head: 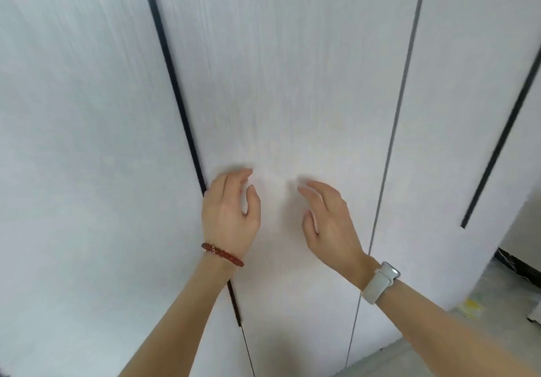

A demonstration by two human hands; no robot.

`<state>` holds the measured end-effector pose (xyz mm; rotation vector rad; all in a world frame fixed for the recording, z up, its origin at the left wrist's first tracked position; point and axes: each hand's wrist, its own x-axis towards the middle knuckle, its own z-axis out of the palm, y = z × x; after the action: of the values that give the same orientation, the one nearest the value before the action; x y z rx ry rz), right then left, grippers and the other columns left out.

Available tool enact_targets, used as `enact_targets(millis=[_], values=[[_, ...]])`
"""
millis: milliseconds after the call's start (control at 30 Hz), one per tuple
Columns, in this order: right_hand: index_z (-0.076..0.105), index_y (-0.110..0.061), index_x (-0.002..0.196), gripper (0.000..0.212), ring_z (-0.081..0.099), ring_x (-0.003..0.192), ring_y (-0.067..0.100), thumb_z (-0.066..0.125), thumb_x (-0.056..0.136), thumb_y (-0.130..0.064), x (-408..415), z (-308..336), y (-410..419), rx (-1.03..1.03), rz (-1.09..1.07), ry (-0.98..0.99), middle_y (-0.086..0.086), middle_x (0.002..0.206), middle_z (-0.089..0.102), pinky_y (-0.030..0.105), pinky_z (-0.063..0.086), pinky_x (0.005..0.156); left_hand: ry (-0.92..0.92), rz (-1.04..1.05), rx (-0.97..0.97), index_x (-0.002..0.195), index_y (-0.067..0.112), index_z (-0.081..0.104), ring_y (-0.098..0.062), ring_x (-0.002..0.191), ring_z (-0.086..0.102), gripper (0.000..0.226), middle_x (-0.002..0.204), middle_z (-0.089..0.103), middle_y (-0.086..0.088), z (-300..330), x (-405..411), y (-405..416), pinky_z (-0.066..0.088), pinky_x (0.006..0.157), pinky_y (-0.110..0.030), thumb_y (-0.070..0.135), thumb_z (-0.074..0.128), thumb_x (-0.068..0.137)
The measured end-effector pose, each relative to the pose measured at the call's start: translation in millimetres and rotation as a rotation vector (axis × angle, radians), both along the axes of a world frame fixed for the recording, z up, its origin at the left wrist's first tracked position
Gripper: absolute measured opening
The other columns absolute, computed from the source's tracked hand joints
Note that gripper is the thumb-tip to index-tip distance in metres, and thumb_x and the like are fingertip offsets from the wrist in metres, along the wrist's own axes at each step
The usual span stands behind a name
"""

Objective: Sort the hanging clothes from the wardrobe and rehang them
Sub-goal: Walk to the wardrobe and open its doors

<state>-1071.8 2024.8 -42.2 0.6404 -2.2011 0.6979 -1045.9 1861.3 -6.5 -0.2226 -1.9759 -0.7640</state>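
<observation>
Hands (231,210) (330,221) before wardrobe (292,84) (unlabelled)

Three white wardrobe doors (292,84), two hands (231,210), one red bead bracelet (222,253), one pale wristwatch (380,283).

The wardrobe (292,69) fills nearly the whole view as a wall of closed, pale grey-white doors with a faint vertical grain. A thin black strip (172,84) runs down the seam at the left edge of the middle door, a narrow grey gap (402,84) marks that door's right edge, and a second black strip (503,139) runs down the door farther right. The doors stand upright and flush with one another. No hanging clothes show, since the doors hide the inside.
</observation>
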Motion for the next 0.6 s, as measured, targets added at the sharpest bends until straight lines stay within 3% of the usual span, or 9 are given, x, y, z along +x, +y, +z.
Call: enact_targets(millis=[100, 200, 267, 400, 500, 600], values=[[0.052, -0.005, 0.126, 0.043, 0.04, 0.127, 0.029, 0.045, 0.083, -0.008, -23.7, 15.9, -38.4, 0.1, 0.083, 0.176, 0.016, 0.133, 0.048, 0.053, 0.027, 0.106, 0.001, 0.147, 0.128, 0.107, 0.009, 0.059, -0.016, 0.075, 0.055, 0.027, 0.09, 0.051, 0.005, 4.4, 7.5, -30.1, 0.048, 0.069, -0.036, 0.018, 0.048, 0.085], [0.047, -0.011, 0.131, 0.045, 0.032, 0.131, 0.03, 0.046, 0.087, -0.018, -45.6, 19.2, -71.1, 0.198, 0.072, 0.346, 0.016, 0.138, 0.045, 0.061, 0.017, 0.107, -0.047, 0.257, 0.139, 0.108, 0.012, 0.059, -0.012, 0.076, 0.053, 0.026, 0.089, 0.054, 0.008, 0.1, 13.5, -48.6, 0.046, 0.072, -0.032, 0.018, 0.054, 0.084], [0.039, -0.015, 0.135, 0.048, 0.029, 0.132, 0.033, 0.046, 0.089, -0.029, -59.3, 12.6, -83.8, 0.243, 0.0, 0.409, 0.017, 0.141, 0.041, 0.064, 0.016, 0.107, -0.099, 0.309, 0.127, 0.105, 0.014, 0.061, -0.012, 0.079, 0.055, 0.021, 0.086, 0.061, 0.007, -2.6, 12.6, -52.1, 0.046, 0.073, -0.03, 0.019, 0.057, 0.085], [0.02, -0.019, 0.142, 0.06, 0.019, 0.136, 0.032, 0.039, 0.092, -0.045, -82.7, -4.5, -89.5, 0.338, -0.133, 0.513, 0.01, 0.149, 0.019, 0.061, 0.016, 0.106, -0.138, 0.487, 0.062, 0.084, 0.016, 0.064, -0.016, 0.071, 0.057, 0.013, 0.069, 0.064, 0.005, 1.2, 2.7, -45.5, 0.041, 0.058, -0.025, 0.029, 0.063, 0.084], [0.012, -0.02, 0.145, 0.063, -0.003, 0.143, 0.028, 0.033, 0.093, -0.047, -90.4, -8.3, -91.8, 0.318, -0.141, 0.543, 0.006, 0.156, -0.008, 0.061, 0.011, 0.107, -0.134, 0.531, 0.091, 0.072, 0.014, 0.059, -0.017, 0.065, 0.052, 0.016, 0.057, 0.056, 0.002, 2.7, -2.1, -42.6, 0.04, 0.053, -0.027, 0.025, 0.065, 0.082], [0.012, -0.02, 0.145, 0.061, -0.001, 0.142, 0.029, 0.031, 0.094, -0.046, -86.3, -5.1, -91.1, 0.316, -0.127, 0.523, 0.007, 0.156, -0.005, 0.061, 0.012, 0.107, -0.165, 0.526, 0.136, 0.068, 0.013, 0.052, -0.015, 0.067, 0.046, 0.021, 0.057, 0.053, -0.001, 0.0, -4.1, -41.4, 0.038, 0.054, -0.028, 0.025, 0.06, 0.084]])
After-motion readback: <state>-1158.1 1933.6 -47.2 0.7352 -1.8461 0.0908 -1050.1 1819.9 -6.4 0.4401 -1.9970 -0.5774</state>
